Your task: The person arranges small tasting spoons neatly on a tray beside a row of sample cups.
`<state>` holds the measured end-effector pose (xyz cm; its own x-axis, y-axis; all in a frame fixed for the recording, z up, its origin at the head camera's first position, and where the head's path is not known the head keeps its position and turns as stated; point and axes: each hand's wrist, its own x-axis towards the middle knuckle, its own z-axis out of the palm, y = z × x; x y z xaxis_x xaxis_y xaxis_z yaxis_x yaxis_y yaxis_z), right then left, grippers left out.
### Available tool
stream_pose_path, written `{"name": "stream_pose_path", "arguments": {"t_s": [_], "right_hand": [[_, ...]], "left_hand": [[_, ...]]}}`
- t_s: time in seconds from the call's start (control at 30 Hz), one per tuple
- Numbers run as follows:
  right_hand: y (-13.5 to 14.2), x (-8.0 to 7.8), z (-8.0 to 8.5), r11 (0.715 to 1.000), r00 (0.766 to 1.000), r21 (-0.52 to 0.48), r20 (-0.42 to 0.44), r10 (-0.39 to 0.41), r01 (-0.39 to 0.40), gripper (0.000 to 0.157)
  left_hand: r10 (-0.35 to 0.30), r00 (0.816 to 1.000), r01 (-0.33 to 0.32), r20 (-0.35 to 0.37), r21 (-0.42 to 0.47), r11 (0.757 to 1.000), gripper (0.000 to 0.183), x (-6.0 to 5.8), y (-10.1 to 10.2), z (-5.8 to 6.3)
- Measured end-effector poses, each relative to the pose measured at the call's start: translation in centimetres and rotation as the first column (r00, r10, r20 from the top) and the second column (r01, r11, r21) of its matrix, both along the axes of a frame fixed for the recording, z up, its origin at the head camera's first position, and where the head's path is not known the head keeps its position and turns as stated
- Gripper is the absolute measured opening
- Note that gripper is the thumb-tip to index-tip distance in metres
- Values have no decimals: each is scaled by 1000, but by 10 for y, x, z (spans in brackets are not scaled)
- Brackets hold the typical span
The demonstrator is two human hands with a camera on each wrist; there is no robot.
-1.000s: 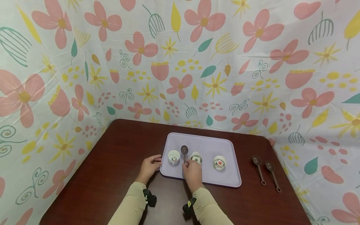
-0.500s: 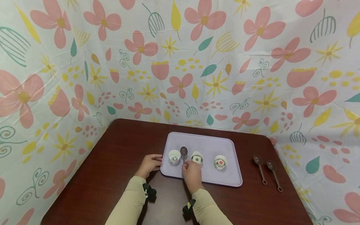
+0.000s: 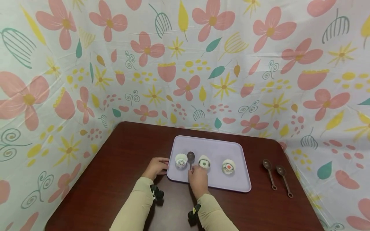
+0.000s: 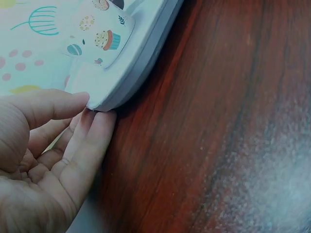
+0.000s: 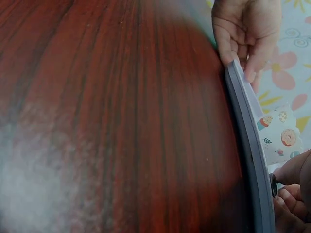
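Note:
A pale lilac tray (image 3: 215,146) lies on the table. At its left front corner my left hand (image 3: 156,167) pinches the rim, thumb above and fingers below in the left wrist view. My right hand (image 3: 198,181) holds a brown spoon (image 3: 190,156) by its handle over the front part of the tray. The spoon lies between the left patterned paper cup (image 3: 181,164) and the middle cup (image 3: 204,157). A white square piece with a green centre (image 3: 204,164) sits in the middle cup. The right cup (image 3: 228,171) has a similar piece with a red centre (image 3: 229,166).
Two more brown spoons, one on the left (image 3: 269,173) and one on the right (image 3: 284,179), lie on the table right of the tray. A flowered cloth (image 3: 185,64) hangs behind the dark wooden table (image 3: 136,144).
Both hands keep their holds on the tray rim and the spoon. The head view has shifted slightly; cups, tray and loose spoons keep their places on the table.

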<state>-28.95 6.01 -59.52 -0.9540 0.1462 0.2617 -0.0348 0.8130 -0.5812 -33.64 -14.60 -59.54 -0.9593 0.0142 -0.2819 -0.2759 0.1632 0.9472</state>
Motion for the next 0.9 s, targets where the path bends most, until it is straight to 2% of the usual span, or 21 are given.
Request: {"name": "stream_pose_path", "arguments": {"t_s": [0.2,0.6,0.9], "right_hand": [[-2,1,3,1000,1000,17,4,-1,1,16],[-5,-6,-3,998,1000,65,19,-10,9,13],[-8,-10,-5,993,1000,116,19,1,-3,11]], "left_hand": [[17,1000,-18,11,15,1000,42,-1,2,-1],[24,1000,-24,-18,13,1000,41,3,3,-5],[35,999,-35,-23,3,999,40,1,2,-7]]}}
